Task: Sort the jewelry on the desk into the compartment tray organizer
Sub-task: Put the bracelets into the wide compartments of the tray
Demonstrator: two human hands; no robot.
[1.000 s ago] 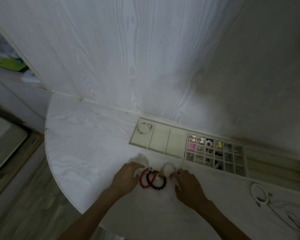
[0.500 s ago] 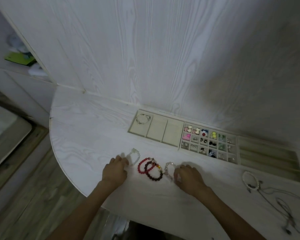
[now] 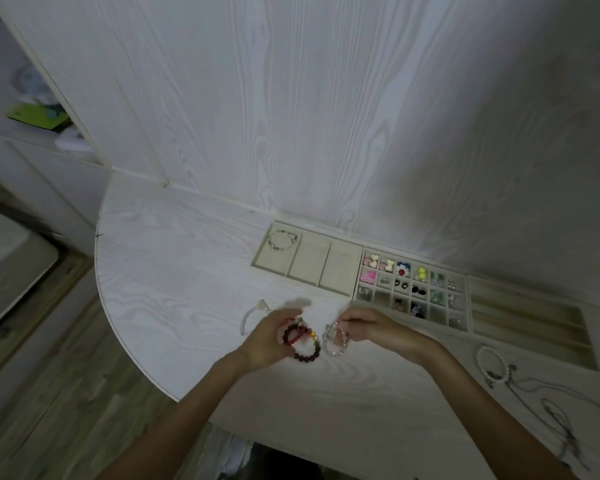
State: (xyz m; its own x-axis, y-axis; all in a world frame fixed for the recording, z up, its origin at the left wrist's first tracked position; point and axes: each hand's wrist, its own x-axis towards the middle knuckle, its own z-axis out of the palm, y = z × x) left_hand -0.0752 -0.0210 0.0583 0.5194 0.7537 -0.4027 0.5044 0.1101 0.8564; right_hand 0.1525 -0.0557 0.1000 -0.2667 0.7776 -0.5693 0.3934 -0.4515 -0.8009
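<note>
Two dark beaded bracelets in left hand's grip, one clear bracelet pinched by right hand.

no readable text, labels, brands or numbers anywhere, none on the tray organizer, none on the desk, green item on the shelf too blurred to read

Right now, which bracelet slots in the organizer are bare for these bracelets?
In the tray, the left slot holds a silver bracelet; the middle slot and right slot are bare. The small grid is crowded. The long section looks bare.
</note>
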